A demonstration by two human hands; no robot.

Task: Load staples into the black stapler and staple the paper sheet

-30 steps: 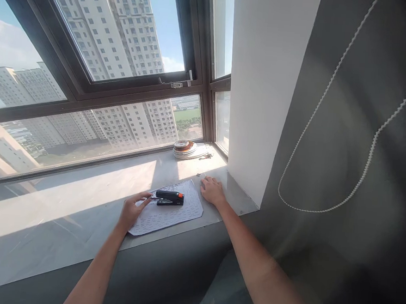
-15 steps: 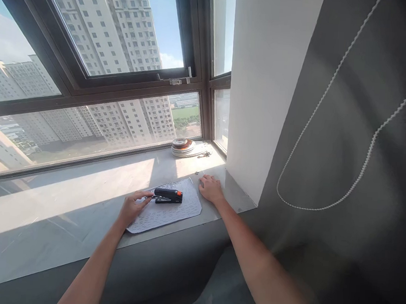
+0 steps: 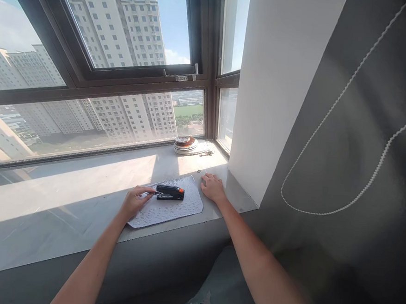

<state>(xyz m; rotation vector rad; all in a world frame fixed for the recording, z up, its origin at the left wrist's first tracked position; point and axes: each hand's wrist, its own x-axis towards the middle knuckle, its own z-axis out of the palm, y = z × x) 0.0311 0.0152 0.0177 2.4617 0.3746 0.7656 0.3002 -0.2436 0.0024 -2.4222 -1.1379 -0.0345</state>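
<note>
Presently, the left hand pinches the gaping end of the black stapler, which lies on the marked paper upon the windowsill. Opening appears done, closing not. The right hand rests beside the paper, any hold indiscernible.

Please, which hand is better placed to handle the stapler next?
Probably the left hand: it is at the open end of the stapler, while the right hand rests on the sill beside the paper.
</note>
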